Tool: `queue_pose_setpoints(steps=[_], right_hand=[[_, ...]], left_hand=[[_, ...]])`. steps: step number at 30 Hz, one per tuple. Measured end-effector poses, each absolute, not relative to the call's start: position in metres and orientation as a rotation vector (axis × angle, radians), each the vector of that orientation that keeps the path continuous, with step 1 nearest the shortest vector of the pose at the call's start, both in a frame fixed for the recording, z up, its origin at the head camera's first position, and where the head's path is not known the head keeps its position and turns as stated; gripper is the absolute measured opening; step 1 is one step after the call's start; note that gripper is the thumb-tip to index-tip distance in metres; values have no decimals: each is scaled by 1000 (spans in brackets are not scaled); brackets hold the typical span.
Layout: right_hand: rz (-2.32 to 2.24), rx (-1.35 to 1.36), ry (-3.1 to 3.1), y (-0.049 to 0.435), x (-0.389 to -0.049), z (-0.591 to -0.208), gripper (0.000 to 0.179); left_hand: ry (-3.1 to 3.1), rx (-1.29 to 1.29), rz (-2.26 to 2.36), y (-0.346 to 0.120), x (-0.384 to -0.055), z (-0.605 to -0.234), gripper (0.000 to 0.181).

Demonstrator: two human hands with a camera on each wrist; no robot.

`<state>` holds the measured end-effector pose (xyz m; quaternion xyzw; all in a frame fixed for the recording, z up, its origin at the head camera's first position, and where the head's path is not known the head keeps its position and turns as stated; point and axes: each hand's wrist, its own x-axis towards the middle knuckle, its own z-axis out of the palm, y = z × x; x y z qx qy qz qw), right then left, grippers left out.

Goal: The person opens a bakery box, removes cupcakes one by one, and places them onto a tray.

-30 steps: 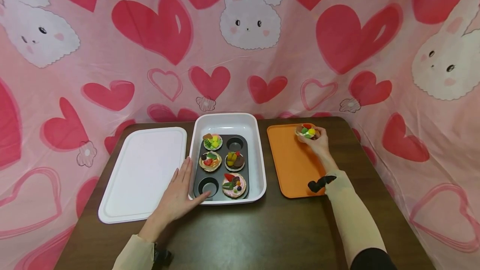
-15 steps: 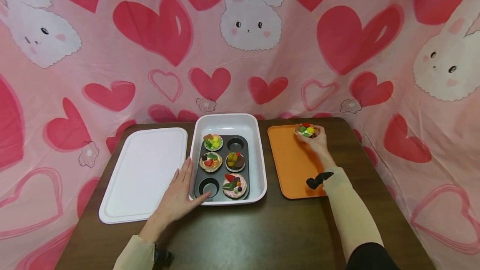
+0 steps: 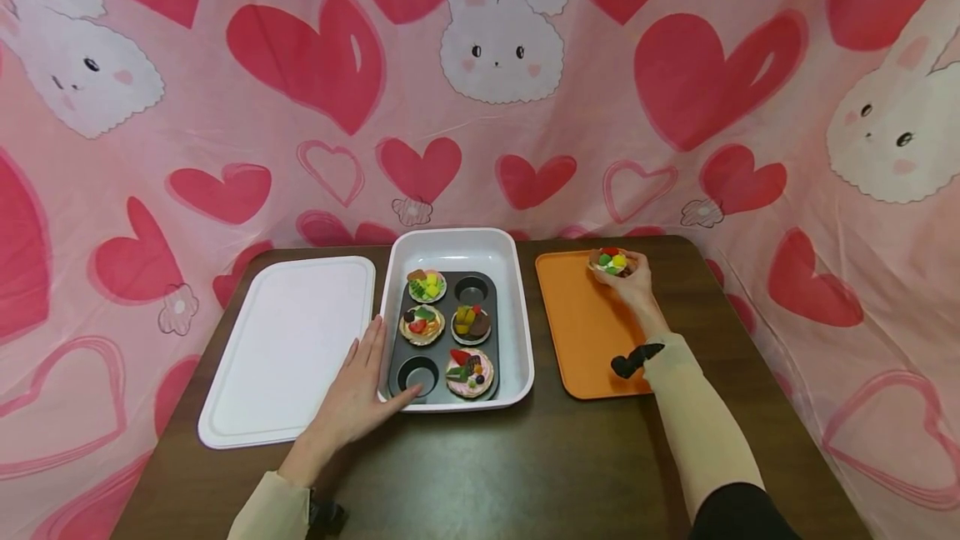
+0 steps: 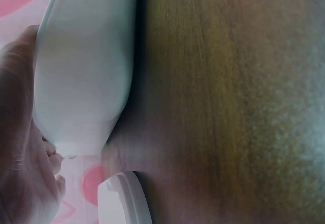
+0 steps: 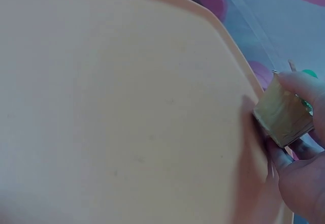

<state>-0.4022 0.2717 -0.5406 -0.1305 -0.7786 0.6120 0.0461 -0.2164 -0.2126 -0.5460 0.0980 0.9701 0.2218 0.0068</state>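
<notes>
At the far end of the orange tray (image 3: 592, 332), my right hand (image 3: 636, 280) grips a fruit tart (image 3: 611, 262) by its sides. Red, green and yellow pieces top this tart; its pale crust side shows in the right wrist view, close over the tray's edge. My left hand (image 3: 356, 390) rests with straight fingers on the near left corner of a white deep tray (image 3: 523, 340), thumb over the rim. Inside it lies a dark muffin pan (image 3: 444, 342). Several tarts sit in the pan's cups, among them a pink-cream tart (image 3: 469, 372) and a strawberry tart (image 3: 422, 324).
A flat white lid-like board (image 3: 288, 348) lies left of the deep tray. The dark wooden table (image 3: 480, 473) extends in front. Behind and beside it hangs a pink cloth (image 3: 525, 132) with hearts and rabbits.
My right hand has shifted very slightly to the left with the tart still in its grip. The left hand stays in place on the deep tray.
</notes>
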Motion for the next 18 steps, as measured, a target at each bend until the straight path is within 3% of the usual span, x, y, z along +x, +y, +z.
queue_pose_setpoints(steps=[18], right_hand=[[1691,-363,-2487,273,-398,-543,76]], left_hand=[[3048,320,678,-213,-216,-546,128]])
